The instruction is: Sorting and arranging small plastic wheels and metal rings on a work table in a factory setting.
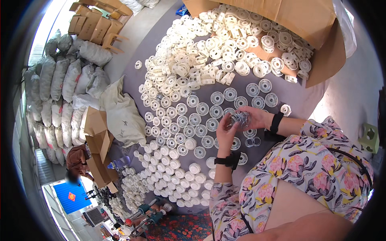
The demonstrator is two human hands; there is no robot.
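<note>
Both hands meet over the grey table [132, 64] around one clear round plastic part [240, 119] with thin metal pieces inside it. My left hand [226, 132] cups it from below and the left. My right hand [257, 117] grips it from the right. Each wrist wears a black band. Around the hands lie rows of clear round discs [209, 110] set flat. Nearer me stand rows of closed white round caps [177, 176].
A heap of white spool-like parts [209, 44] spills from an open cardboard box [305, 24] at the far side. Filled sacks [64, 76] and cardboard boxes [96, 140] are stacked on the left. Another person [76, 160] sits at the lower left.
</note>
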